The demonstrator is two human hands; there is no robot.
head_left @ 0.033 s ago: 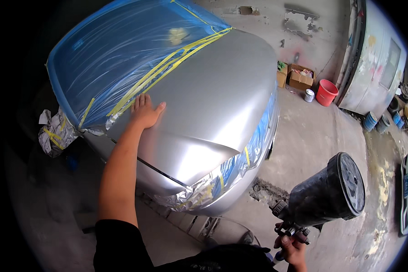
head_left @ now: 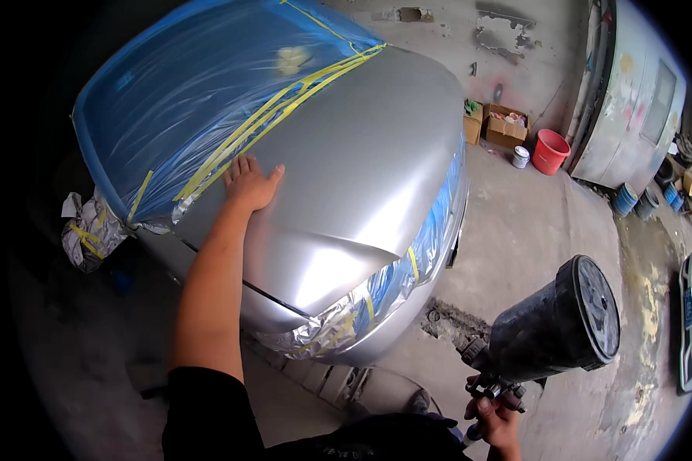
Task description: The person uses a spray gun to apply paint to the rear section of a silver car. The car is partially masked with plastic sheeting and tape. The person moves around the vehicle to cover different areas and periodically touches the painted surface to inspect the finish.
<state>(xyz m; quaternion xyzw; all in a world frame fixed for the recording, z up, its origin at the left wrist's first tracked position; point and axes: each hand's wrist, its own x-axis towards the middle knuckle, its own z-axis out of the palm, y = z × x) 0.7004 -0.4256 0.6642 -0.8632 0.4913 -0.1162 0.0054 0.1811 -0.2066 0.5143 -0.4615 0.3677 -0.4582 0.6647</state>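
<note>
Looks like the left hand [head_left: 252,187] has slid a touch right over the silver hood [head_left: 354,154] since earlier. Hood sits mid-view; black spray gun [head_left: 537,332] is lower right, right hand [head_left: 498,427] curling its fingers around it. Left fingers loosely spread, gripping nothing.

silver-grey hood [head_left: 354,146], blue film [head_left: 200,84], yellow tape strips [head_left: 361,58], black spray-gun cup [head_left: 527,334], red bucket [head_left: 550,154], seemingly blue drum [head_left: 626,199]
</note>
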